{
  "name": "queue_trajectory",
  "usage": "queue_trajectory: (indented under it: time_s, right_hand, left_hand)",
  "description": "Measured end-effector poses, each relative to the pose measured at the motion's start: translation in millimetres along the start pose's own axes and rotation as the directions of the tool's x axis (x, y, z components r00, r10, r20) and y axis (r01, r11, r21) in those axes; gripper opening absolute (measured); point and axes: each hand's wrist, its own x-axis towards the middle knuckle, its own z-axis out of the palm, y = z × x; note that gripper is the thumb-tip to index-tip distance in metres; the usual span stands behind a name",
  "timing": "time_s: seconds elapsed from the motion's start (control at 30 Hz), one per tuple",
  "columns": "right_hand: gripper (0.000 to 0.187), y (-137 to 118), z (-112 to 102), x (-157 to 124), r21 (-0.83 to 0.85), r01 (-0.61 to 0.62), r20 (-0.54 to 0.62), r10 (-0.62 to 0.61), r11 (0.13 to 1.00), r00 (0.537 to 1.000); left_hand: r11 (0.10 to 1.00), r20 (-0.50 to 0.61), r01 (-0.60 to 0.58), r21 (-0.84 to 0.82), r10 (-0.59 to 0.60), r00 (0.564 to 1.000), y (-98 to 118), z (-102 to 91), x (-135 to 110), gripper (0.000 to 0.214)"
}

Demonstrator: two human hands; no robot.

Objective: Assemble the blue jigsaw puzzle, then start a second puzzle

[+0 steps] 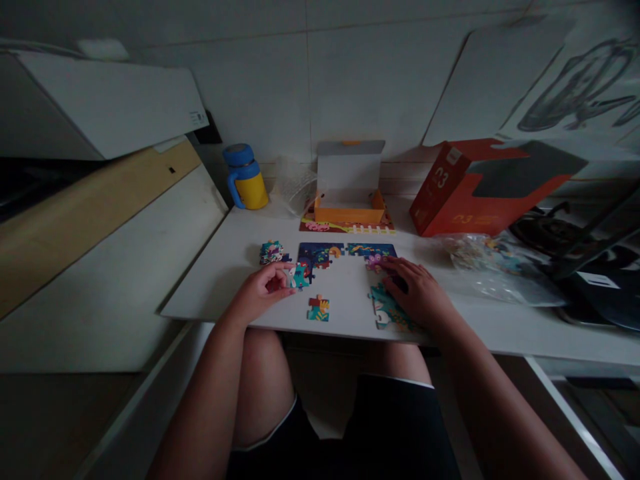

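My left hand (267,288) pinches a teal jigsaw puzzle piece (300,275) above the white table, beside the joined dark blue pieces (313,255). Over the right part of the puzzle rests my right hand (415,288), its fingers stretched out at a piece with a purple figure (374,261). Under and beside that palm lie teal joined pieces (384,310), partly covered. A loose piece with yellow leaves (319,309) lies near the front edge. To the left of the puzzle is a small pile of pieces (271,251).
An open orange box (350,212) stands at the back on a printed sheet (325,227). Left of it are a clear plastic wrapper (295,187) and a blue and yellow flask (247,183). On the right, a red box (465,193) stands behind a plastic bag of pieces (495,260).
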Motion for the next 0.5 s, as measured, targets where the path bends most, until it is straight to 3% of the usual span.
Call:
queue_trajectory:
  time_s: [0.5]
  right_hand:
    - [0.046, 3.0, 2.9, -1.0, 0.006, 0.007, -0.013, -0.007, 1.000, 1.000]
  left_hand:
    - [1.000, 0.002, -0.009, 0.017, 0.009, 1.000, -6.5, 0.1, -0.3, 0.049]
